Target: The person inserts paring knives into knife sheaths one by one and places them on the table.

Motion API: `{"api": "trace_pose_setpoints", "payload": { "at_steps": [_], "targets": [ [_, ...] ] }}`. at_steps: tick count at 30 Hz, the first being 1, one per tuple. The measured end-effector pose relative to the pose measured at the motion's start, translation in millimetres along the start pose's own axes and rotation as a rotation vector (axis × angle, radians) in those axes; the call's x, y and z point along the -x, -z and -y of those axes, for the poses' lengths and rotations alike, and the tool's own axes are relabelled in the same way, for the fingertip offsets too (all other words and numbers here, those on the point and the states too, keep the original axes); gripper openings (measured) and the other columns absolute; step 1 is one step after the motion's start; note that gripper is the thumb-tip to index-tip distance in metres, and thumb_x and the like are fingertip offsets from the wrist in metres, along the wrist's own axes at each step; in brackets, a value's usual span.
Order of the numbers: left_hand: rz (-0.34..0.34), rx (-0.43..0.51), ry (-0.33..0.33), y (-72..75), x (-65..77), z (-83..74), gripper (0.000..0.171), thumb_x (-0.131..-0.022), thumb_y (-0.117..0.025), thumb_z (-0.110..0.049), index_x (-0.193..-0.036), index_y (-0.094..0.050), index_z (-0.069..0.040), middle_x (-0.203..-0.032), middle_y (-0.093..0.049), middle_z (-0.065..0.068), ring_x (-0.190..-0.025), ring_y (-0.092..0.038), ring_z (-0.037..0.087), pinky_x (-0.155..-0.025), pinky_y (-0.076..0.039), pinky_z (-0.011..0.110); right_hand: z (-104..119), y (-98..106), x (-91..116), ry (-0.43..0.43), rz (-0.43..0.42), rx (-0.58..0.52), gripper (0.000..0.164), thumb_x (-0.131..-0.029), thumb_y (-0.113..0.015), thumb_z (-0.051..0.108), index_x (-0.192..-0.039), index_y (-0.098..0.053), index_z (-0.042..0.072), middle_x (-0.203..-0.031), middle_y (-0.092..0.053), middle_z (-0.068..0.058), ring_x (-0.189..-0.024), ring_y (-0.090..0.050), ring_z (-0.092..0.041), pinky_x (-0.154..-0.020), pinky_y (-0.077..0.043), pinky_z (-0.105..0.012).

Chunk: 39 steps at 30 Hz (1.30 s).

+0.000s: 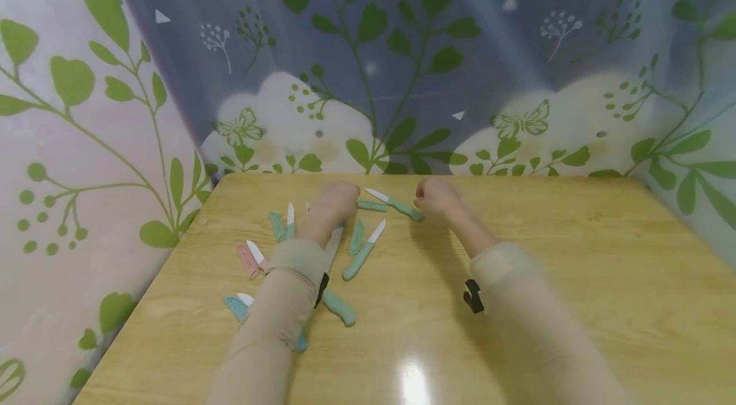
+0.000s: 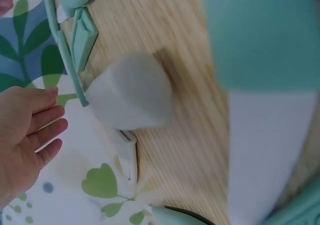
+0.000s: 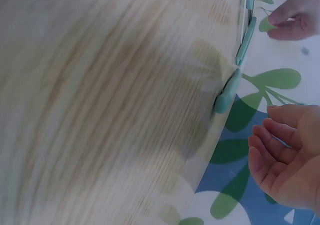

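Observation:
My left hand point(image 1: 339, 197), fingers loosely bent and holding nothing, hovers over the back of the table by a green sheath point(image 1: 372, 206). My right hand point(image 1: 438, 198), also without anything in it, is just right of a green-handled paring knife point(image 1: 407, 209) with a white blade. Nearer lie another green paring knife point(image 1: 358, 263) and its sheath point(image 1: 356, 237). Under the left forearm, a larger knife's green handle point(image 1: 339, 308) shows; its blade is partly hidden. In the left wrist view, the left hand point(image 2: 27, 135) appears palm-side; the right wrist view shows the right hand's point(image 3: 287, 155) curved fingers.
Left of the left arm lie a green sheath point(image 1: 277, 226) beside a white-bladed knife, a pink sheath point(image 1: 248, 261) by a pink knife, and a blue sheath point(image 1: 236, 307) by a partly covered blue knife. A leaf-patterned cloth point(image 1: 402, 60) hangs behind the wooden table point(image 1: 575, 264).

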<state>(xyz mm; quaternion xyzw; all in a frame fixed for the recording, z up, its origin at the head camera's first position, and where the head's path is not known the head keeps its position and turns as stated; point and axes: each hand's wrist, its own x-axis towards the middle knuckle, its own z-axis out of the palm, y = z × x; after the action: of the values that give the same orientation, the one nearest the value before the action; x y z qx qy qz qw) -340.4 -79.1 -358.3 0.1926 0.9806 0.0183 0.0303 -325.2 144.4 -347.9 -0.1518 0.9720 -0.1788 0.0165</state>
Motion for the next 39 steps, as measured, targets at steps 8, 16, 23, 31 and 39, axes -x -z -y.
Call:
{"api": "trace_pose_setpoints", "payload": {
  "at_steps": [8, 16, 23, 31, 39],
  "targets": [
    [0.032, -0.211, -0.045, -7.6, -9.4, -8.5, 0.035, -0.089, -0.059, -0.01, -0.124, -0.056, -0.009, -0.118, -0.061, 0.008, -0.11, -0.054, 0.025, -0.102, -0.039, 0.039, 11, -16, -12, -0.002, 0.025, 0.055, 0.026, -0.087, -0.056, 0.009, -0.107, -0.062, -0.006, -0.111, -0.062, -0.02, -0.102, -0.057, -0.035, -0.089, -0.048, -0.044],
    [0.066, -0.278, -0.032, -11.6, -14.6, -13.4, 0.032, -0.087, -0.064, -0.018, -0.118, -0.06, -0.015, -0.113, -0.063, -0.001, -0.104, -0.051, 0.019, -0.097, -0.038, 0.033, 16, -30, -15, -0.028, 0.068, 0.147, 0.013, -0.09, -0.056, 0.011, -0.092, -0.061, -0.001, -0.084, -0.06, -0.011, -0.076, -0.055, -0.024, -0.068, -0.049, -0.035],
    [0.042, -0.304, -0.041, -11.7, -18.4, -17.9, 0.024, -0.08, -0.07, -0.019, -0.104, -0.066, -0.015, -0.104, -0.065, -0.002, -0.104, -0.051, 0.019, -0.099, -0.036, 0.034, 19, -35, -16, -0.005, 0.069, 0.225, 0.013, -0.093, -0.055, 0.012, -0.096, -0.06, 0.0, -0.089, -0.06, -0.013, -0.083, -0.058, -0.026, -0.074, -0.052, -0.037],
    [0.116, -0.359, -0.024, -16.1, -29.4, -21.8, 0.022, -0.086, -0.066, -0.023, -0.107, -0.066, -0.016, -0.106, -0.064, -0.003, -0.104, -0.053, 0.017, -0.097, -0.039, 0.031, 19, -37, -16, -0.023, 0.086, 0.256, 0.011, -0.092, -0.055, 0.01, -0.098, -0.058, 0.001, -0.091, -0.06, -0.013, -0.087, -0.059, -0.029, -0.076, -0.053, -0.039],
    [0.105, -0.353, -0.021, -23.9, -40.2, -14.6, 0.025, -0.081, -0.07, -0.022, -0.104, -0.066, -0.015, -0.108, -0.064, -0.001, -0.103, -0.055, 0.019, -0.097, -0.04, 0.034, 20, -35, -15, -0.008, 0.111, 0.282, 0.013, -0.088, -0.061, 0.009, -0.096, -0.059, -0.001, -0.095, -0.059, -0.016, -0.092, -0.057, -0.03, -0.083, -0.05, -0.04]
  ]
}}
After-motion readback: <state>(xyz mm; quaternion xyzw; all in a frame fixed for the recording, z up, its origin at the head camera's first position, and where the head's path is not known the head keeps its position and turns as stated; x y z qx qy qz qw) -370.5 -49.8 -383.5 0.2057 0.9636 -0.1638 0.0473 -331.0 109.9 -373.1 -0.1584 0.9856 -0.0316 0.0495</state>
